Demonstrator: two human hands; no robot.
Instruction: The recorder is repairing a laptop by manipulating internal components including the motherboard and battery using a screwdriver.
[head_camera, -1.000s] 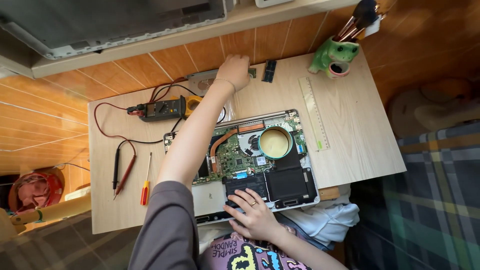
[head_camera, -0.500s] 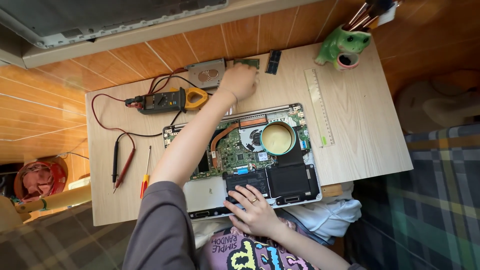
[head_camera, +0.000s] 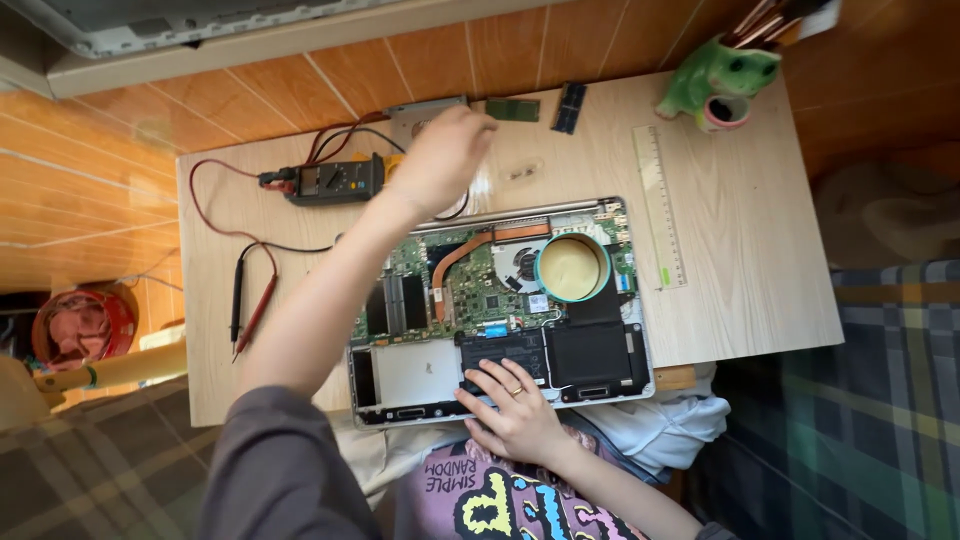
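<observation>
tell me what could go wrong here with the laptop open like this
1. The tape roll sits on the bare board by the fan; a nudge from either arm could drag it across parts.
2. The left hand reaches over the meter and its leads; a sleeve might snag a wire.
3. The right hand presses on the battery, and the laptop overhangs the table edge, so it may tip.

I count one opened laptop, one multimeter and two probes. One ruler, two memory modules, one frog-shaped holder.

Opened laptop, flat on table, perhaps unpowered
</observation>
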